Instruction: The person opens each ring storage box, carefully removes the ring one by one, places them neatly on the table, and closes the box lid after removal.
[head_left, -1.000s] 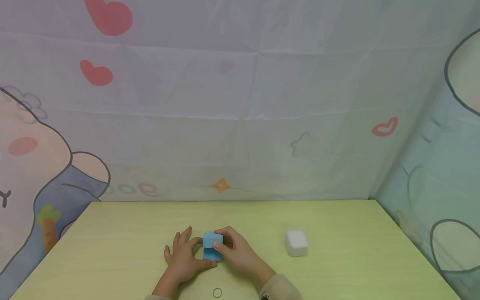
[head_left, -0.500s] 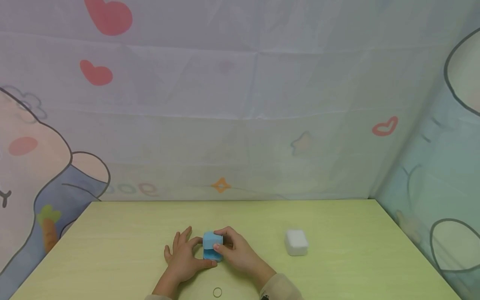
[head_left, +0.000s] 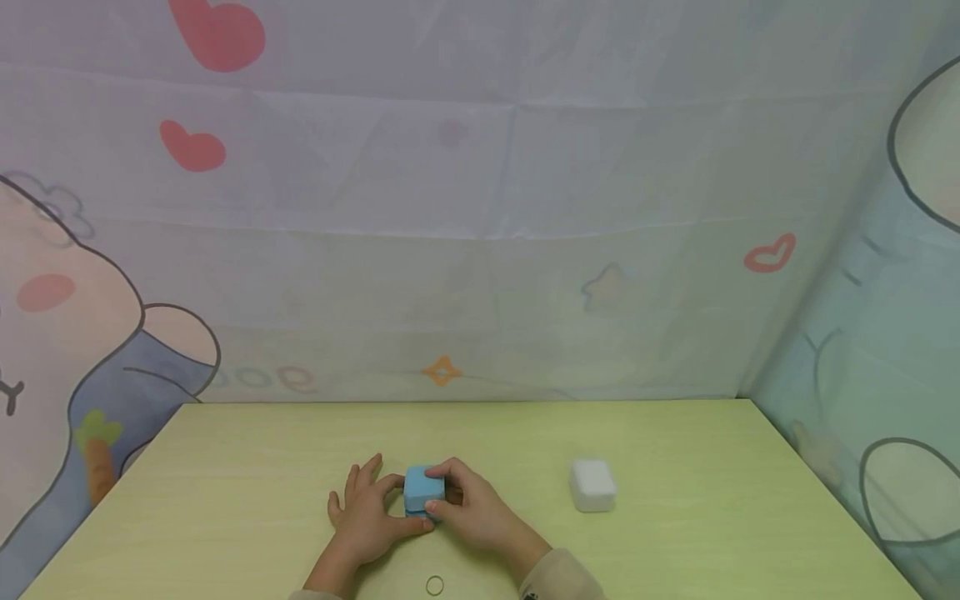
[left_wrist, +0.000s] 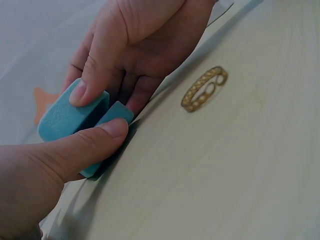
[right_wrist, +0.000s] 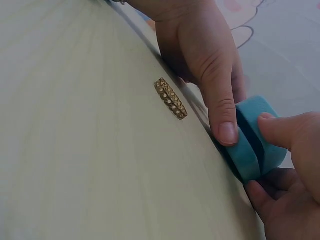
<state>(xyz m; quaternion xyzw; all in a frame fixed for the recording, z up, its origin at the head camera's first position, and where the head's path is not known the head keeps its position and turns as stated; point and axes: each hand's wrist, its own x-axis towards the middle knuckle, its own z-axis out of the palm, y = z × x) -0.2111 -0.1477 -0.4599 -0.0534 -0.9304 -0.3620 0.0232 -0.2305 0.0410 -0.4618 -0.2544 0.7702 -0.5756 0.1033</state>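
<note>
A small blue ring box (head_left: pixel 424 488) sits on the table between the two hands, its lid nearly down on its base with a narrow dark gap showing. My left hand (head_left: pixel 366 518) grips the base from the left, thumb along the front. The lid is pinched between thumb and fingers of my right hand (head_left: pixel 480 508). Closer to the table's front lies a gold ring (left_wrist: pixel 204 89) with an openwork pattern, apart from both hands; the right wrist view shows the same ring (right_wrist: pixel 170 98) side-on.
To the right on the pale wooden table (head_left: pixel 697 492) stands a small white box (head_left: pixel 593 485). A printed cloth (head_left: pixel 480 250) hangs behind the table's back edge.
The ring box's lid has swung down toward its base under my right hand, narrowing the gap. My left hand has stayed in place, and the ring and white box have not moved.
</note>
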